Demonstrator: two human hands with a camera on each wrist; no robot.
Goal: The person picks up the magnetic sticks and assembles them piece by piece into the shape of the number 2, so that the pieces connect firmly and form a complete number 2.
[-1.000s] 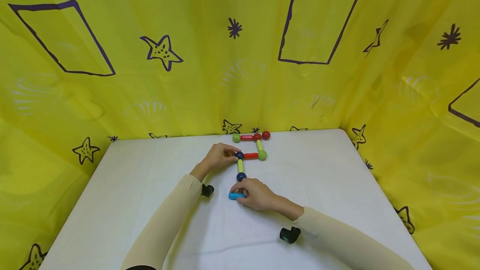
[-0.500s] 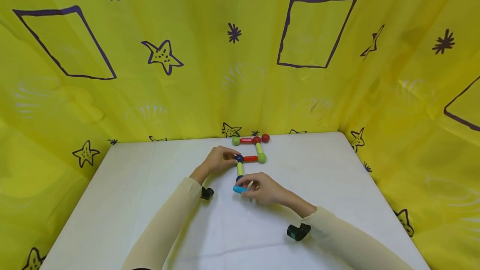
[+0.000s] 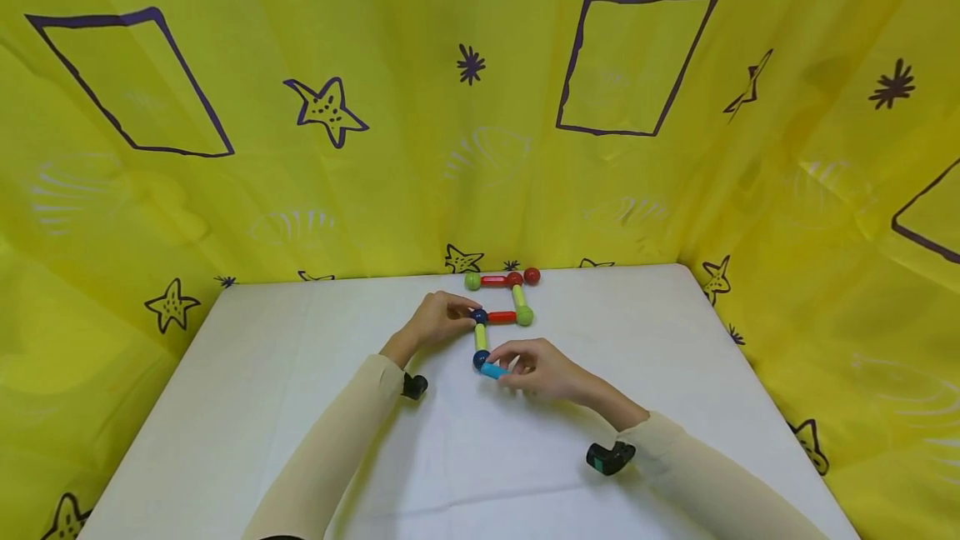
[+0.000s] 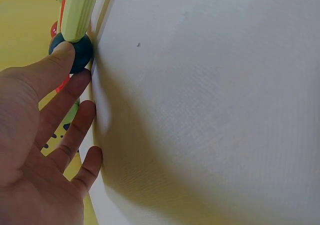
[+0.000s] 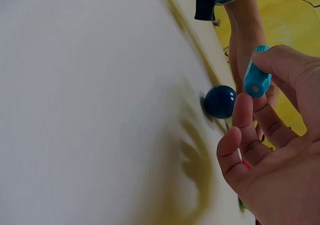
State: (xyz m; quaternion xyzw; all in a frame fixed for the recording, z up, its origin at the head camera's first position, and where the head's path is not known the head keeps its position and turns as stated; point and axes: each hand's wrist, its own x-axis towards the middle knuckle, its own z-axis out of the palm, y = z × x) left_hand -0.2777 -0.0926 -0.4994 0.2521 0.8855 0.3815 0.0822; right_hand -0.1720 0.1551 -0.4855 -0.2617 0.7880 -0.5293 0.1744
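My left hand (image 3: 437, 319) pinches a dark blue ball (image 4: 84, 55) between thumb and fingers. From this ball a yellow-green rod (image 3: 481, 338) runs toward me to a second dark blue ball (image 3: 481, 359), and a red rod (image 3: 502, 317) runs right to a green ball (image 3: 524, 316). My right hand (image 3: 542, 368) pinches a light blue rod (image 5: 257, 72) between thumb and fingertips. In the head view, one end of that rod lies close beside the nearer dark blue ball; whether they touch I cannot tell. The right wrist view shows this ball (image 5: 220, 102) on the white surface.
Farther back, another yellow-green rod (image 3: 519, 297) links the green ball to a red ball (image 3: 513, 279). A red rod (image 3: 493, 281) joins that to another green ball (image 3: 472, 281). A red ball (image 3: 532, 276) sits alongside. Yellow patterned cloth (image 3: 405, 190) surrounds the white table (image 3: 285, 373).
My right hand has moved up and to the right, bringing the light blue rod from below the nearer dark blue ball to its lower right side. My left hand keeps its pinch.
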